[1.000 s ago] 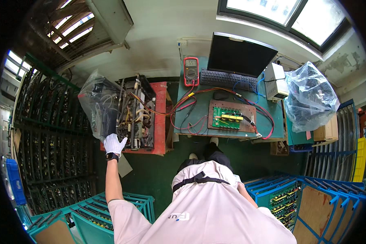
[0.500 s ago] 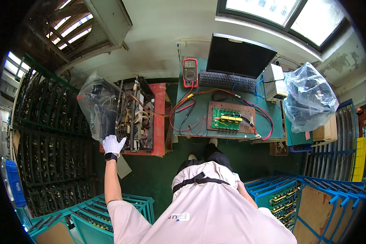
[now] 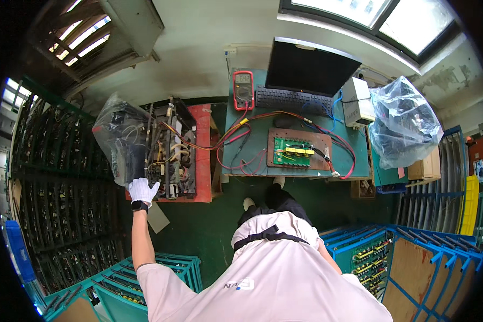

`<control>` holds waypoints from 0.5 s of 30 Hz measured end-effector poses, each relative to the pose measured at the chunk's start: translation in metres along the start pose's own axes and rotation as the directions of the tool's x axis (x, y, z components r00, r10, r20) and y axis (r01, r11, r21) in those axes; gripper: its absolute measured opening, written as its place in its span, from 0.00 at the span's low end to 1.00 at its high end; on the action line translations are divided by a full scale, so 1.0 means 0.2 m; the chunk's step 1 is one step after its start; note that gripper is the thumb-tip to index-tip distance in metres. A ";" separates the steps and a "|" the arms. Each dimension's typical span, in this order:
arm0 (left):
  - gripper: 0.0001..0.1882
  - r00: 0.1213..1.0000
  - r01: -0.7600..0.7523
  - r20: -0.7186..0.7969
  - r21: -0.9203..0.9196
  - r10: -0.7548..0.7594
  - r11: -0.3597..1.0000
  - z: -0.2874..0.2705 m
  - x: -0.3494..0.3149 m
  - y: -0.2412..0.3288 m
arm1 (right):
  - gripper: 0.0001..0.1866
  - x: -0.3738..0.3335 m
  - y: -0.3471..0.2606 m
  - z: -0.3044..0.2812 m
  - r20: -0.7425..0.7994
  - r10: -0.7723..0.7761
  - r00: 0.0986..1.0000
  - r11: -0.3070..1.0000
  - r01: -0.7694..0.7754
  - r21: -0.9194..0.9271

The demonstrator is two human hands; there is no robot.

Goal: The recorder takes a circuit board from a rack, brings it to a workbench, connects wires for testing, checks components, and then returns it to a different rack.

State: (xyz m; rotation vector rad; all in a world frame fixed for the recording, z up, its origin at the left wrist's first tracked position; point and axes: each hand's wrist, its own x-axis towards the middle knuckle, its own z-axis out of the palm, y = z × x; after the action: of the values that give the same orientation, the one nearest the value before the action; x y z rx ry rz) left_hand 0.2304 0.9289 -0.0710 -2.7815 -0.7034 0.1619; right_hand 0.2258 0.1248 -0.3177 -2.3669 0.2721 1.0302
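My left hand (image 3: 143,190), in a white glove with a dark watch at the wrist, rests against the near edge of an opened electronic unit (image 3: 172,155). Its thumb sticks out to the right, and the fingertips are too small to make out well. A clear plastic bag (image 3: 121,131) covers the unit's left part, just beyond the hand. Inside the uncovered part, wires and boards show. My right forearm (image 3: 328,257) hangs beside my body; the right hand itself is hidden.
A red stand (image 3: 203,155) carries the unit. On the green table (image 3: 247,137) are a red multimeter (image 3: 243,91), a keyboard (image 3: 294,101), a monitor (image 3: 312,64) and a circuit board (image 3: 292,152) on a brown plate. Leads (image 3: 225,140) stretch between unit and table. Board racks (image 3: 67,198) line the left.
The whole view has shifted slightly, with the table and unit a little further left and up. My left hand stays at the same near edge of the unit.
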 end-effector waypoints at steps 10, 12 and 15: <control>0.20 0.959 0.043 -0.206 -0.567 -0.192 0.822 -0.23 -0.42 0.59 | 0.22 0.21 -0.31 -0.76 -0.599 0.058 0.799 0.984 0.054 0.168; 0.19 0.985 0.080 -0.032 -0.789 -0.170 0.609 -0.21 -0.57 0.93 | 0.23 0.26 -0.49 -0.98 -0.729 -0.095 0.678 0.965 0.243 0.101; 0.18 0.992 0.122 0.107 -0.787 -0.060 0.605 -0.18 -0.76 1.49 | 0.31 0.42 -0.68 -1.25 -0.668 -0.491 0.559 0.870 0.281 -0.405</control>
State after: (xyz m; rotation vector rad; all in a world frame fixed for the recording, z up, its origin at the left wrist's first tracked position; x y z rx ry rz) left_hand 0.2375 0.5952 -0.1153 -3.5827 -1.1708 -0.1204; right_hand 0.4896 0.1036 -0.1836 -2.7951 -0.1215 -0.2175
